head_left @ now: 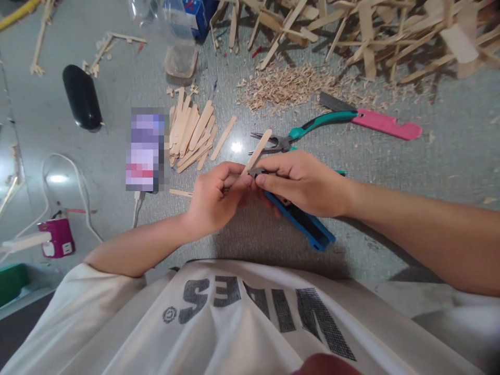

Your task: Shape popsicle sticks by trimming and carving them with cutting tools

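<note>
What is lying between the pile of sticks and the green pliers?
One loose wooden stick lies on the table between the stick pile and the pliers, in the head view.

The blade end of the blue cutter (302, 221) is hidden under the right hand (300, 182), and the stick's (258, 151) near end sits inside the left hand (213, 200). A phone (145, 151) at left is blurred. The far wooden pile (390, 36) runs off the edge.
</note>
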Demonstrator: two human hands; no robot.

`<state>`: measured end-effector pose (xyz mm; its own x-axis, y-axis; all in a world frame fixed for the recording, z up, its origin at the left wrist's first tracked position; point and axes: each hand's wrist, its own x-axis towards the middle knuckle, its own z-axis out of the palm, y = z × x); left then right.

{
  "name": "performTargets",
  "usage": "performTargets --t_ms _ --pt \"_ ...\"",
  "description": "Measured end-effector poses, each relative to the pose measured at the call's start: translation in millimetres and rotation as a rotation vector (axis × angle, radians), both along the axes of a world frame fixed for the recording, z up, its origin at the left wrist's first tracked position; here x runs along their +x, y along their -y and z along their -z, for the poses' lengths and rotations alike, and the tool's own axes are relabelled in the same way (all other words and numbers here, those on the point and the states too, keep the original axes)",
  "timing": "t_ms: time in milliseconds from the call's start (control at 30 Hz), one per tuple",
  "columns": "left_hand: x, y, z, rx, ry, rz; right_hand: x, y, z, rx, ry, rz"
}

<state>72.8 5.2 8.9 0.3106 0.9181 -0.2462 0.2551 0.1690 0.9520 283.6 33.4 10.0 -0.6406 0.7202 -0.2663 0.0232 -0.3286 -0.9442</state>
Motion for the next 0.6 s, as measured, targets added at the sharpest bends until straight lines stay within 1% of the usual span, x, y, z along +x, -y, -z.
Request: performTargets --t_ms 133,333,467,600 --pt "-0.4 0.9 0.2 -0.022 0.013 -0.004 0.4 -1.7 0.0 -0.044 0.021 -0.012" --pt "1.4 -1.3 -3.1 -0.05 0.052 -0.009 3.1 -3.2 2.6 -0.073 -0.025 -0.034" --pt "1.0 -2.6 -4.0 -0.069 0.057 -0.008 2.9 -2.9 3.8 -0.046 -0.043 -0.043" --pt "0.9 -3.1 -5.5 -0.063 0.066 -0.003 0.1 -0.2 3.3 0.056 -0.028 -0.016"
